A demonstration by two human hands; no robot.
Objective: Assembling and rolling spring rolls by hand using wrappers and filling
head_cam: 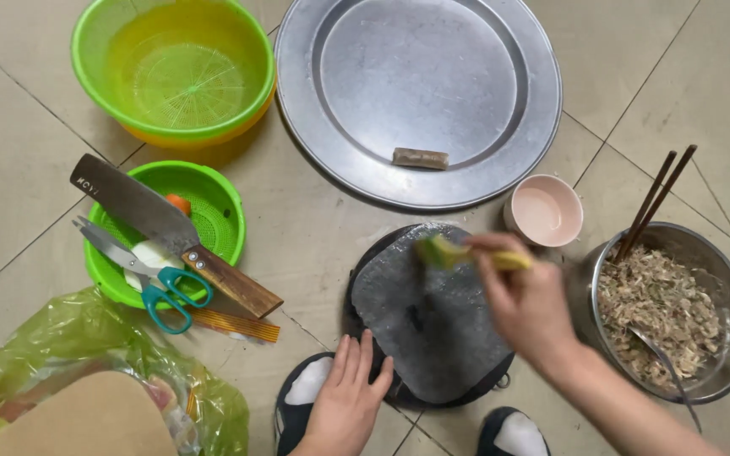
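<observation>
While the right hand (521,300) is closed around the yellow handle of a small brush with a blurred green-yellow head (445,251), holding it over the upper edge of a thin, translucent grey round wrapper sheet (428,317), the left hand (350,397) lies open and flat, fingers together, pressing the sheet's lower left edge. The sheet is spread on a dark round board (365,338) on the tiled floor (10,110). Just beyond the brush stands one small pink cup (544,211) holding pale liquid, and to the right sits one round steel bowl (724,270) of shredded, pale brown filling, with two dark chopsticks (656,198) leaning on its rim and one metal spoon (665,363) resting in it. Farther up lies one large round steel tray (365,51) carrying a single finished brown roll (421,158). At the left, a small green plastic strainer basket (217,211) bears one wood-handled cleaver (166,228) and one pair of teal-handled scissors (149,274); a larger green strainer nested in a yellow basin (175,72) stands above it, and a crumpled greenish plastic bag (86,355) lies at the lower left.
</observation>
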